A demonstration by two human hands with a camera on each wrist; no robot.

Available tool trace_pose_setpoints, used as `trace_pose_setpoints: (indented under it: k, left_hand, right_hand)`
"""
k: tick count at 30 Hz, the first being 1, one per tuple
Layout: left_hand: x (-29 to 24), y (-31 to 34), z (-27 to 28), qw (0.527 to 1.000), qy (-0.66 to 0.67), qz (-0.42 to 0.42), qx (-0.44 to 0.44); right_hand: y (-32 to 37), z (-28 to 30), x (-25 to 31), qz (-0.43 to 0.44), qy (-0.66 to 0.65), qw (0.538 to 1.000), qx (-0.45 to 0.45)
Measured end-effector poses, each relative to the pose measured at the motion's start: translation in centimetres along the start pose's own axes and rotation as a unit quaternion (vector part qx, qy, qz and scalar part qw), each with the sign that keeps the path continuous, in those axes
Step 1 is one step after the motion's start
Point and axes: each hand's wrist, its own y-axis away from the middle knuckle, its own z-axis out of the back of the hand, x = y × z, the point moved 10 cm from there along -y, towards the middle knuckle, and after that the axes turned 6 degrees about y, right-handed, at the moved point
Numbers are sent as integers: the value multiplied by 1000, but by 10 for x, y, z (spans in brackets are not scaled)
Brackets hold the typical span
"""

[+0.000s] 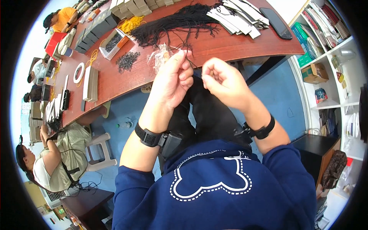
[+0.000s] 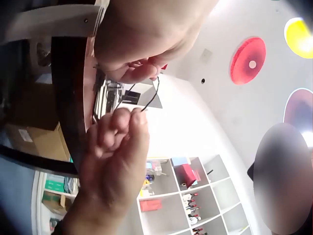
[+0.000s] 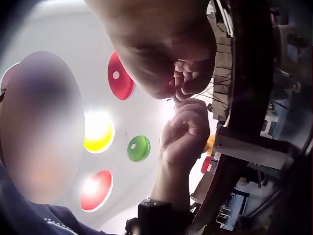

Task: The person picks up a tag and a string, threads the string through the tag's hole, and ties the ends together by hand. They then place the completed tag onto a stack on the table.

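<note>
Both hands are raised in front of the lap, close to the table's near edge. My left hand (image 1: 174,78) pinches a thin black cord (image 2: 152,94) between thumb and finger. My right hand (image 1: 226,82) has its fingers curled, and its thumb and fingertip pinch the cord lower down, as the left wrist view shows. A short bowed stretch of cord spans the gap between the two hands there. In the right wrist view the hands overlap and hide most of the cord. Just beyond the left fingertips, a clear plastic bag (image 1: 156,61) lies on the red-brown table (image 1: 245,49).
A heap of black cords (image 1: 172,27) lies across the table, beside white strips (image 1: 234,19) and a phone (image 1: 275,23). Small black pieces (image 1: 127,62) sit left, near an open box (image 1: 103,51). Shelves (image 1: 333,92) stand at right; another person (image 1: 57,161) sits at left.
</note>
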Motion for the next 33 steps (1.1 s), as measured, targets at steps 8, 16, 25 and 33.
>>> trace_pose_setpoints:
  k: [8,16,25,33]
  left_hand:
    - [-84,-12,21,969,-177,-142,-98]
    - [-96,64,59,936,-267,-179,-145]
    - [-99,139,106,944,-107,-278,-139]
    - [-74,124,91,914,-321,-210,-135]
  right_hand:
    - [-14,18,-34,-62,-108,992,-20]
    - [11,37,-52,-73,-496,865,-5]
    - [34,10,-59,-155,-320,935,1]
    - [27,-19,-37,-155,-80,984,30]
